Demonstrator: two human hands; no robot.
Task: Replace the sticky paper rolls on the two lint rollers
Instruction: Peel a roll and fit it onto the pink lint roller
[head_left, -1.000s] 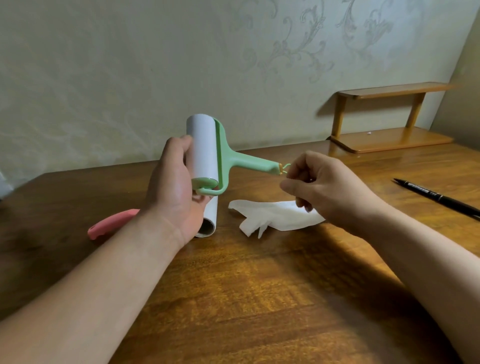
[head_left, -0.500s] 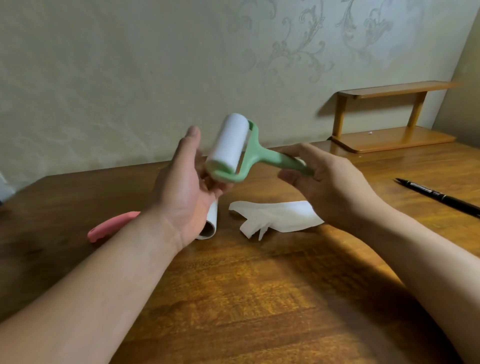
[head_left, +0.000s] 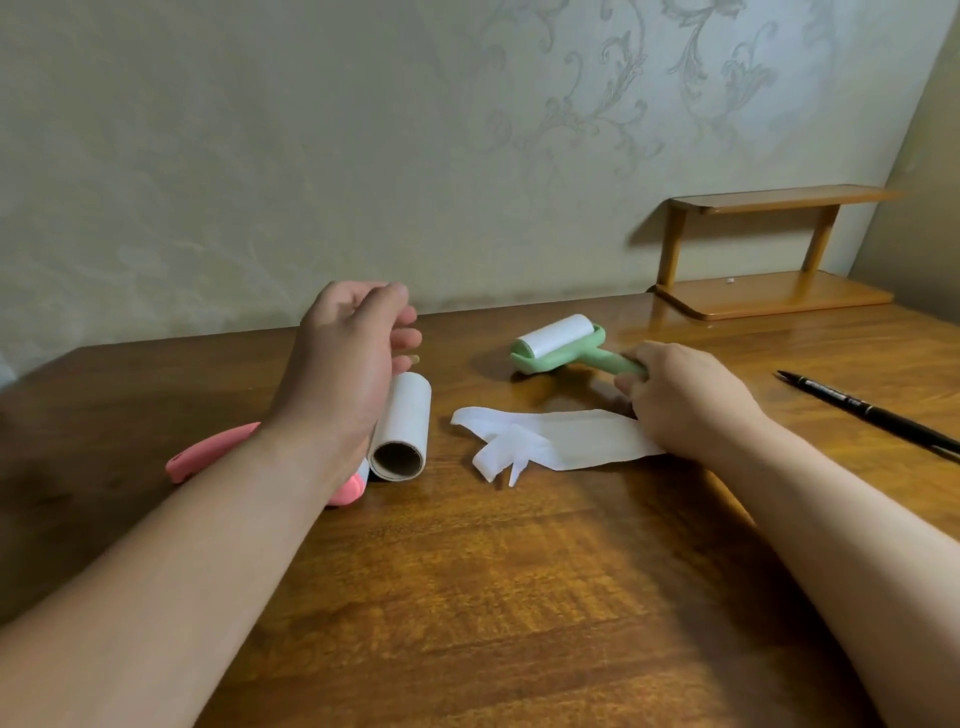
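The green lint roller (head_left: 558, 346) with a white paper roll on it lies on the wooden table (head_left: 493, 597), right of centre. My right hand (head_left: 685, 397) grips its green handle. My left hand (head_left: 353, 358) hovers above the table with loosely curled fingers and holds nothing. Just below it lies a loose white paper roll (head_left: 402, 426) with a cardboard core, its open end facing me. The pink lint roller (head_left: 208, 457) lies under my left forearm, mostly hidden.
A crumpled white sheet of sticky paper (head_left: 550, 439) lies between the rolls and my right wrist. A black pen (head_left: 872, 413) rests at the right. A small wooden shelf (head_left: 769, 249) stands at the back right against the wall.
My right hand has carried the green roller from mid-air down to the table on the right. My left hand has let go of it and now hangs free over the loose roll.
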